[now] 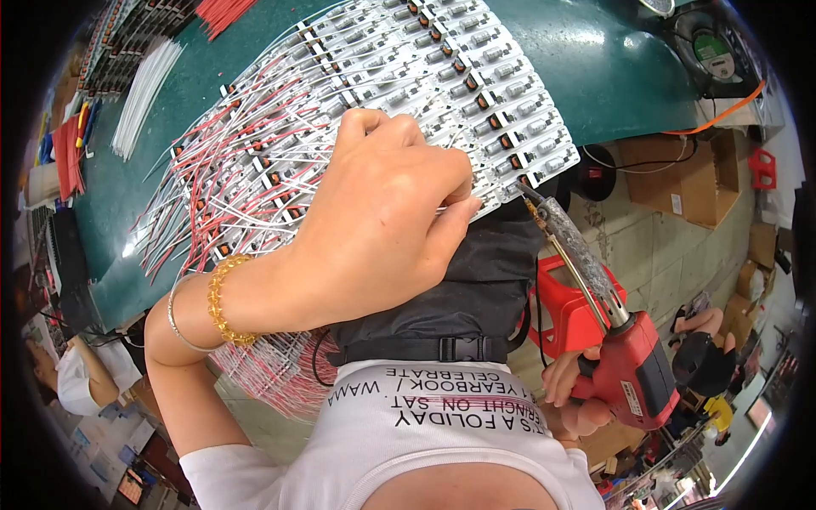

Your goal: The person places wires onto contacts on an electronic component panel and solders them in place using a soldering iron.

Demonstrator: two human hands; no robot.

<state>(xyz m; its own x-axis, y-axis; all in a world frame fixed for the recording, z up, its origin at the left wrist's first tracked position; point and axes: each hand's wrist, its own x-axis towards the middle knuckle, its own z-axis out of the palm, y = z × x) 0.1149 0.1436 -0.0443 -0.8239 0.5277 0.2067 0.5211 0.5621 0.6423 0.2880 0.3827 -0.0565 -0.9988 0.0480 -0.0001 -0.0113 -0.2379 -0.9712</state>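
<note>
A long row of white circuit board strips [476, 76] lies on the green table top [595, 68], each strip with small parts and red and white wires [221, 187] fanning out to the left. My left hand [382, 212], with a gold bead bracelet and a thin bangle on its wrist, rests on the near edge of the strips. Its thumb and forefinger are pinched together on a thin white wire [449, 207]. My right hand [574, 395] grips a red soldering gun [633, 374]. The gun's long metal tip [531, 200] points at the strip edge beside my left fingertips.
Bundles of loose white wires [144, 93] and red wires [221, 13] lie at the table's far left. A small fan [714, 51] stands at the upper right with an orange cable. Cardboard boxes [680, 174] and a red stool [565, 306] are on the floor. Another person [81, 374] sits at the lower left.
</note>
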